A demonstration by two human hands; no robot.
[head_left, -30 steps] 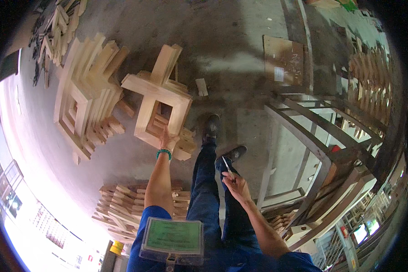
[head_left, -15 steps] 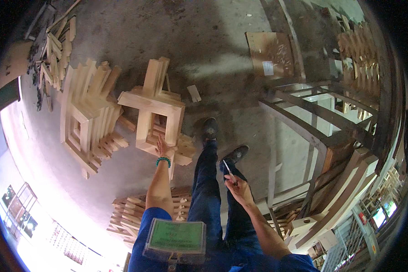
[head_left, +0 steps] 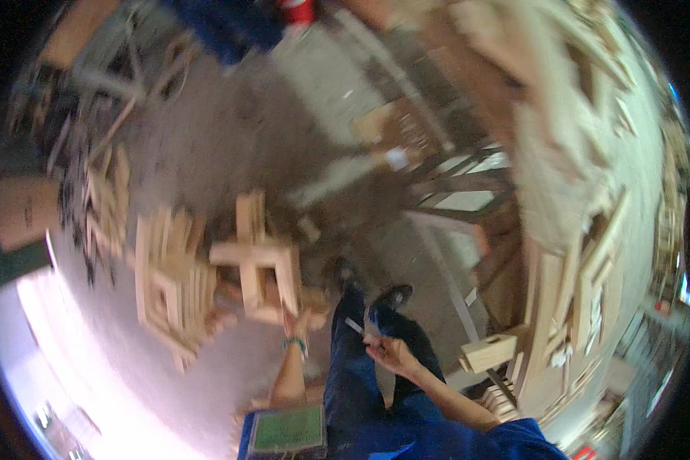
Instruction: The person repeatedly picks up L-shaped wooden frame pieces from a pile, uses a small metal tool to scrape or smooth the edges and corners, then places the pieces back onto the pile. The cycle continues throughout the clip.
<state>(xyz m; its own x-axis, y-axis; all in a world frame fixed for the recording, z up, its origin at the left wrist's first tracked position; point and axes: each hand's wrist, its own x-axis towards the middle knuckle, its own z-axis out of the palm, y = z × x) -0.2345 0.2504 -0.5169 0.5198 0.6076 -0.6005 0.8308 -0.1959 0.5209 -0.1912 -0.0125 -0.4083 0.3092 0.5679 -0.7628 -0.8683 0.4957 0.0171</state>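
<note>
My left hand (head_left: pixel 296 323), with a green bead bracelet at its wrist, is at the near right corner of a stack of pale wooden frames (head_left: pixel 254 253). Its fingers look stretched out and hold nothing I can see; blur hides whether they touch the wood. In front of my legs, my right hand (head_left: pixel 391 355) is closed around a thin, pale, pointed tool (head_left: pixel 353 326) whose tip points up and left. Its exact kind cannot be made out. To the left of that stack stands another stack of wooden frames (head_left: pixel 175 280), nested together.
Loose wood scraps (head_left: pixel 109 201) lie at the far left. On the right, a long bench carries many wooden parts (head_left: pixel 563 291), beside a dark metal stand (head_left: pixel 460 188). A flat brown board (head_left: pixel 410 134) lies on the floor ahead. Far off is a red object (head_left: pixel 297 11).
My view has swung up and to the right, bringing the bench into sight. My left hand has shifted from the frame's near bar toward its right corner. The right hand keeps the tool.
</note>
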